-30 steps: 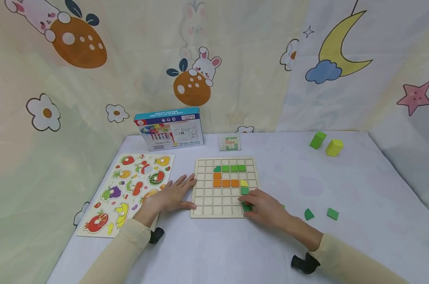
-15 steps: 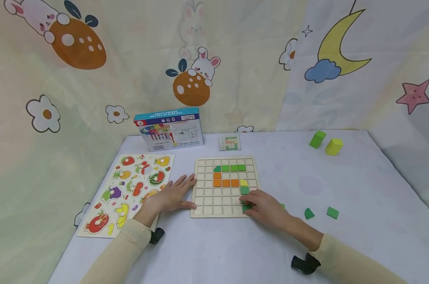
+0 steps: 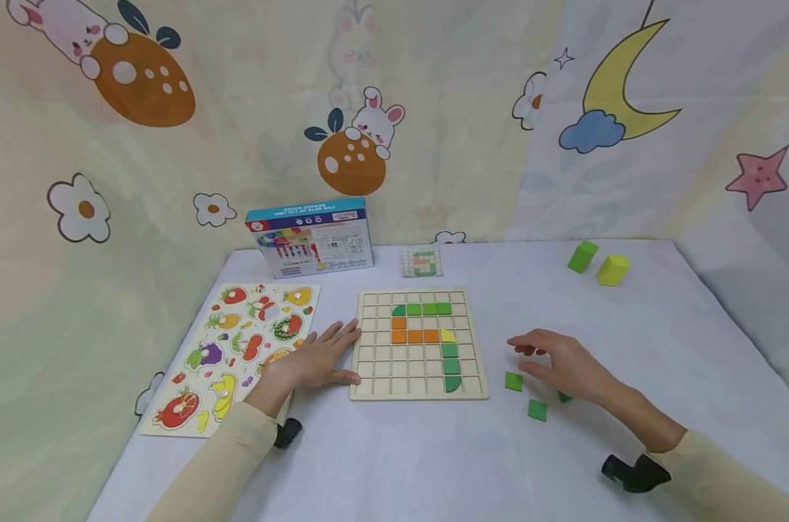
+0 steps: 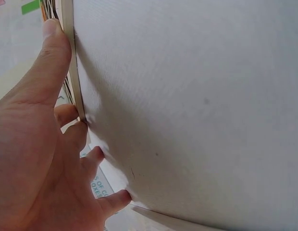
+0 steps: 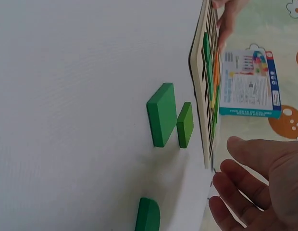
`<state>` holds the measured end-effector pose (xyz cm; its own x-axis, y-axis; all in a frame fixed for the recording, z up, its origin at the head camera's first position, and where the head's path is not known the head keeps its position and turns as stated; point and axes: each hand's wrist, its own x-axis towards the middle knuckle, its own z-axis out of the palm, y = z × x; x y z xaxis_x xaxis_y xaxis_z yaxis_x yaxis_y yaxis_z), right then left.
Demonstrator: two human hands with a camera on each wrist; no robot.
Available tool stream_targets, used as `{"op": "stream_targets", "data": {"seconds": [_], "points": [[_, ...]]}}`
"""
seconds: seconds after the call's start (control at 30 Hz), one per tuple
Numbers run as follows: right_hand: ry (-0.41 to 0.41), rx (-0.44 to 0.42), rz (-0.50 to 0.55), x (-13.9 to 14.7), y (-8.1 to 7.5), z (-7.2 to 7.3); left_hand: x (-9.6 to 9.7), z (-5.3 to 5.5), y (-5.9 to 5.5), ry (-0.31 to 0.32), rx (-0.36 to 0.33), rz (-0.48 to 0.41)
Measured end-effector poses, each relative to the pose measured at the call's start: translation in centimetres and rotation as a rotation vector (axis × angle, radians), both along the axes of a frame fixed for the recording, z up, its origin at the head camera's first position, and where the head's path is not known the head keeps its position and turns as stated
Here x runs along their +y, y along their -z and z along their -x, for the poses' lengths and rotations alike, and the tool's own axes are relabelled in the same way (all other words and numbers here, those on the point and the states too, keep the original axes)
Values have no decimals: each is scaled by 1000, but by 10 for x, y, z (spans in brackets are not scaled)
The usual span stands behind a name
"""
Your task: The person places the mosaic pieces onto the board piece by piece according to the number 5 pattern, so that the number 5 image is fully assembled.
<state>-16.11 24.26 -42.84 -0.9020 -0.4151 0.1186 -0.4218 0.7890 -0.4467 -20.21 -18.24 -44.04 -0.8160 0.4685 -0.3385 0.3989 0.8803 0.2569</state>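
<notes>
My left hand (image 3: 312,359) lies with spread fingers against the left edge of a wooden grid board (image 3: 375,362); in the left wrist view its thumb (image 4: 50,53) touches the rim. On the board sit green, orange and yellow tiles, with a green quarter-round tile (image 3: 452,383) at the foot of the right column. My right hand (image 3: 567,362) hovers right of the board, fingers loosely bent and holding nothing. Near it on the table are a light green square tile (image 3: 514,381), a darker green square tile (image 3: 537,410) and a green quarter-round tile (image 5: 148,215), partly hidden in the head view.
A fruit puzzle board (image 3: 238,362) lies at the left, partly under my left forearm. Behind stand a cardboard box (image 3: 316,239) and a small pattern card (image 3: 423,262). Green (image 3: 583,257) and yellow-green blocks (image 3: 613,270) sit at the back right.
My right hand has let go of the green tile at the board's lower right and moved right, over the loose tiles. The right column's tiles now show fully. My left hand has stayed put.
</notes>
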Motion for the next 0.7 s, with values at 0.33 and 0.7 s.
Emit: {"op": "stream_targets", "data": {"seconds": [0.33,0.7], "points": [[-68,-148,-18,12,7,-7,2,0,1,24,3,3],[-168,-251,-86,18,10,-17,2,1,-1,18,3,22]]}}
